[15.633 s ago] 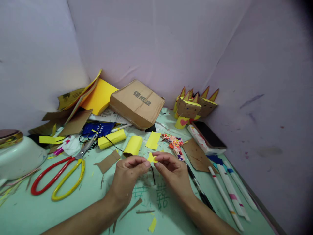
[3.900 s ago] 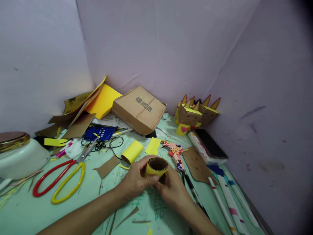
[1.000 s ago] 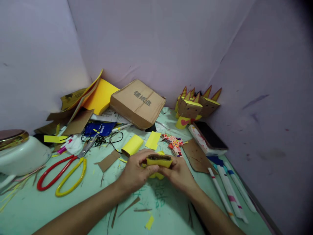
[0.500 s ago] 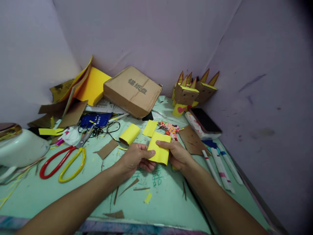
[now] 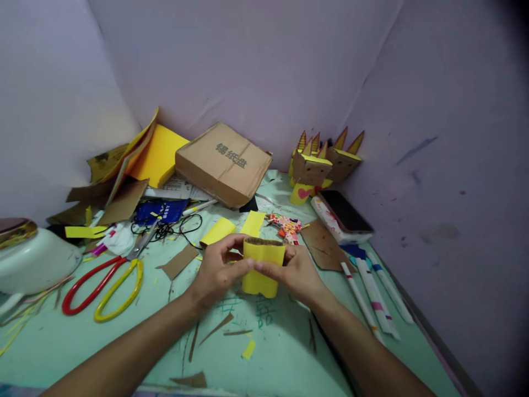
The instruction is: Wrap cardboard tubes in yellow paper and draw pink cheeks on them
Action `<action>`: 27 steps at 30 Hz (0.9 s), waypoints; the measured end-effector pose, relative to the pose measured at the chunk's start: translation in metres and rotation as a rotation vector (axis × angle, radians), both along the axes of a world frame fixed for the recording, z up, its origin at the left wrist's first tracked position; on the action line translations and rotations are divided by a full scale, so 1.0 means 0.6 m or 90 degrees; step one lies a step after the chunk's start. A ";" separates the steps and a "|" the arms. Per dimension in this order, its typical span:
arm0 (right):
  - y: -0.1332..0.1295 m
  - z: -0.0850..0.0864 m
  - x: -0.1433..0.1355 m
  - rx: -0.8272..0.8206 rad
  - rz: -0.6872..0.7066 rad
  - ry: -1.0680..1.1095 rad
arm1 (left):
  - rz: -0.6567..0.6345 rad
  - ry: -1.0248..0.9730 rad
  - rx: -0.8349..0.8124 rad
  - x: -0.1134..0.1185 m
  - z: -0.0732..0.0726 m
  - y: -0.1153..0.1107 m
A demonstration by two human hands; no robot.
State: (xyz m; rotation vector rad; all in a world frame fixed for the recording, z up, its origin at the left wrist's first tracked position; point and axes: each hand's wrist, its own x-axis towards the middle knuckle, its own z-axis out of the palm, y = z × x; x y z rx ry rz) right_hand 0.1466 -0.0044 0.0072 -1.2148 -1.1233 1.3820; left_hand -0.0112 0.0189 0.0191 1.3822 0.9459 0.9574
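Between my two hands is a short yellow paper-covered cardboard tube [image 5: 264, 282], held upright with its brown open end facing up. My left hand [image 5: 221, 270] grips its left side, thumb on the front and fingers behind. On the right side my right hand [image 5: 301, 271] grips it the same way, its thumb close to the other thumb. The fingers behind the tube are partly hidden. Just beyond my left hand lies a second yellow tube [image 5: 219, 230] on its side. A flat yellow paper piece [image 5: 253, 223] lies behind the held tube.
Scissors [image 5: 124, 270] lie open at left near a white pot [image 5: 37, 262]. A cardboard box [image 5: 223, 162] and yellow sheets [image 5: 159, 154] are at the back. Cardboard figures [image 5: 313, 168], a phone [image 5: 346, 211] and markers [image 5: 376, 298] are at right. Paper scraps dot the table.
The yellow tube has turned from lying flattened and tilted to upright, its open end now showing on top. Both thumbs have moved together at its front.
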 end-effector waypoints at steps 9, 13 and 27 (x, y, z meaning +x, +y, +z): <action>-0.003 0.006 -0.003 0.081 -0.041 -0.033 | 0.121 0.092 0.125 0.000 0.003 -0.010; -0.003 0.007 -0.001 0.099 -0.101 -0.034 | 0.131 0.116 0.130 0.001 0.007 -0.011; 0.001 -0.010 -0.010 0.013 0.006 -0.003 | 0.160 0.135 0.185 0.000 0.006 -0.014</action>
